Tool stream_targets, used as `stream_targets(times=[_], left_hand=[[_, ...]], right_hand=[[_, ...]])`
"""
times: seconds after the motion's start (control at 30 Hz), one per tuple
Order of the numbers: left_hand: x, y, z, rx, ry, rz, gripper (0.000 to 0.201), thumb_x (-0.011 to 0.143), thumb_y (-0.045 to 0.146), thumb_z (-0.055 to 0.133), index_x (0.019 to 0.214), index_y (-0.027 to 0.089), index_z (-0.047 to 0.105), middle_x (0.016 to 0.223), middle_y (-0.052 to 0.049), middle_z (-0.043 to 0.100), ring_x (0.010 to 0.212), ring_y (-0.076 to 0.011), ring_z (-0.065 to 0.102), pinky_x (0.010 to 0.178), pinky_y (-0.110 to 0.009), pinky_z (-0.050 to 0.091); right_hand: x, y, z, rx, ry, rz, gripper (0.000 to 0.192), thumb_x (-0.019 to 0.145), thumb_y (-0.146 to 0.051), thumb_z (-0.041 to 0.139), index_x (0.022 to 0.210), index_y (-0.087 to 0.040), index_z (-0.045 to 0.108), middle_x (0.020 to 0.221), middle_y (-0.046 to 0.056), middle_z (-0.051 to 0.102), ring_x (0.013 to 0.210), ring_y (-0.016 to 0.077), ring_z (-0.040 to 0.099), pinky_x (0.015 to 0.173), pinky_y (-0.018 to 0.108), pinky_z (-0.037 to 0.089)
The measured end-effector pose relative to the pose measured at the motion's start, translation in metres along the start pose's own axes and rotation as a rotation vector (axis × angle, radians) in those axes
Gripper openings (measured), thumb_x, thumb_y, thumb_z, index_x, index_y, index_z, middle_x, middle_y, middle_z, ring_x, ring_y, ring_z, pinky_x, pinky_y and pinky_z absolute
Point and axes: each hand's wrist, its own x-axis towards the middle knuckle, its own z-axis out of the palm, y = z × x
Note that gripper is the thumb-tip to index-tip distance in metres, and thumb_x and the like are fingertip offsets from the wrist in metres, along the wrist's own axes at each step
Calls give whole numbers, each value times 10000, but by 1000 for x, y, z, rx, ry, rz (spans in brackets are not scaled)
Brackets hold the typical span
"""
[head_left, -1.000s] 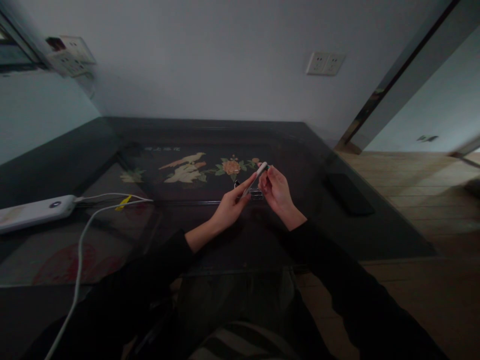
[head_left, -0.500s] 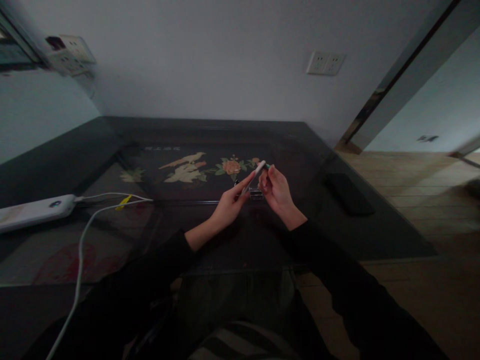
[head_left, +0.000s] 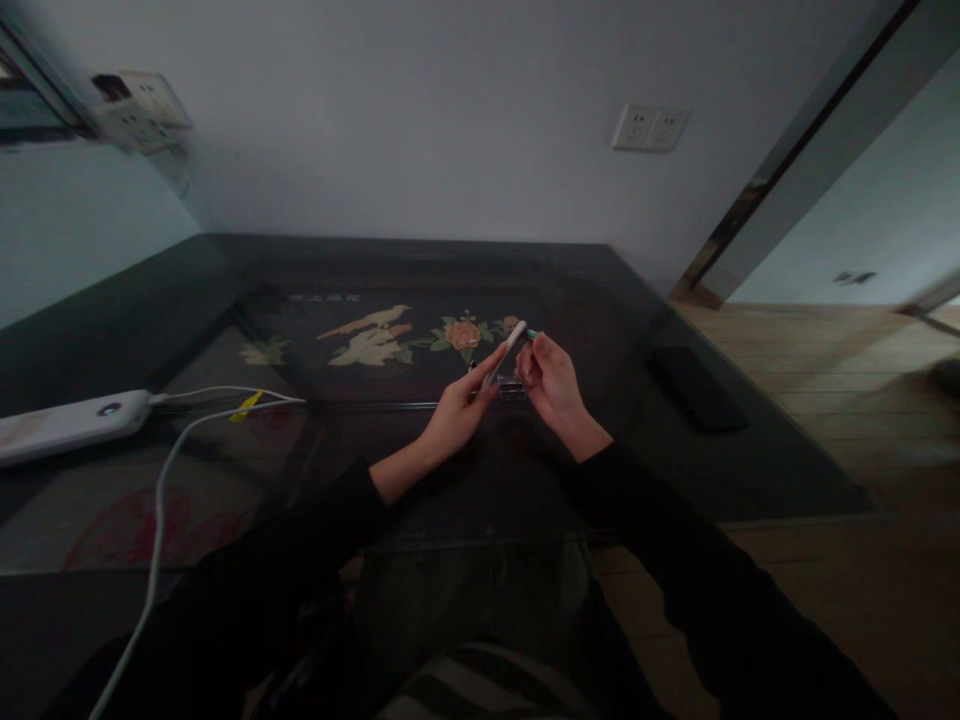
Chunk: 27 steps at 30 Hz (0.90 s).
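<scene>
**Two hands on a white pen-like stick above a dark desk**

The left hand [head_left: 459, 410] pinches the lower part of a slim white stick [head_left: 506, 352] between thumb and forefinger, so that the stick slants up and to the right above the desk [head_left: 225, 480]. The right hand [head_left: 550, 382] is curled shut around a small green-tipped piece [head_left: 531, 334] — its tip shows just beside the upper end of the stick, and whether the two touch cannot be told. Directly below the hands, a small metallic object [head_left: 512, 388] rests on the glass desk top; its kind is too dim to make out. Both forearms wear black sleeves [head_left: 660, 540].

Under the glass, beyond the hands, lies a painted panel with a bird and flowers [head_left: 390, 335]. At far left a white power bank [head_left: 64, 425] sits on the desk, with white cables [head_left: 161, 500] running from it — one toward the near edge. A flat dark object [head_left: 697, 390] lies well apart on the right. A wall socket [head_left: 649, 127] is mounted on the grey wall behind.
</scene>
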Motion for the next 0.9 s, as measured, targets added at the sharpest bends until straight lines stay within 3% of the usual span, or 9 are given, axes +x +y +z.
stream_targets(times=[0.13,0.27,0.47,0.7,0.9], left_hand=[[-2,2,3,-5,-32,21,561,923,194,539,1477,218,449,1316,-102,659,1037,-227,670,944,-396,548],[-3,4,5,-26,-57,33,556,918,197,549,1467,215,466,1300,-97,668,1063,-247,662,941,-402,551],[-1,3,3,-18,-33,37,552,912,172,551,1456,235,482,1312,-87,663,1109,-250,647,965,-398,531],[3,-2,-1,8,10,1,566,906,157,545,1463,221,470,1452,-92,552,1207,-246,600,1027,-393,485],[3,-3,-3,23,-3,-20,562,932,176,513,1487,201,429,1498,-97,497,1240,-241,575,1045,-387,467]], right_hand=[[1,0,-1,24,25,23,376,725,-576,767,756,-223,638,534,-76,458,462,67,371,444,245,305],[2,0,-1,62,46,55,420,688,-570,792,899,-217,707,530,-81,461,465,65,361,437,237,274],[2,1,-2,31,47,52,413,716,-587,758,889,-220,683,539,-79,452,466,75,356,434,250,261],[1,0,-1,-4,-13,-1,474,769,-605,714,604,-214,501,497,-63,458,442,72,351,452,257,287],[1,-2,-1,-37,-17,9,479,761,-630,707,616,-227,490,488,-63,444,436,80,331,445,271,259]])
